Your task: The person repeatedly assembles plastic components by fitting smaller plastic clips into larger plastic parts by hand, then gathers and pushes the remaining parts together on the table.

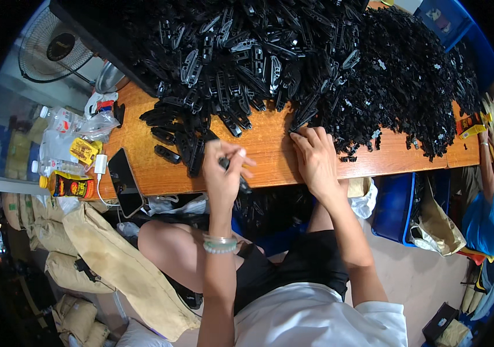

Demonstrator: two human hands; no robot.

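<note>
My left hand is just above the table's near edge, slightly blurred, its fingers curled round a small black plastic piece. Part of that piece is hidden by the fingers. To its right, my right hand rests at the tabletop, fingertips closed on the near end of a long black plastic part. Beyond both hands rises a big heap of long, slotted black plastic parts. A heap of much smaller black pieces spreads to the right. Several long parts lie loose near my left hand.
Along the left of the wooden table are a phone with a white charger, bottles and a yellow-capped bottle. A fan stands behind. Below right is a blue bin; another person is at far right.
</note>
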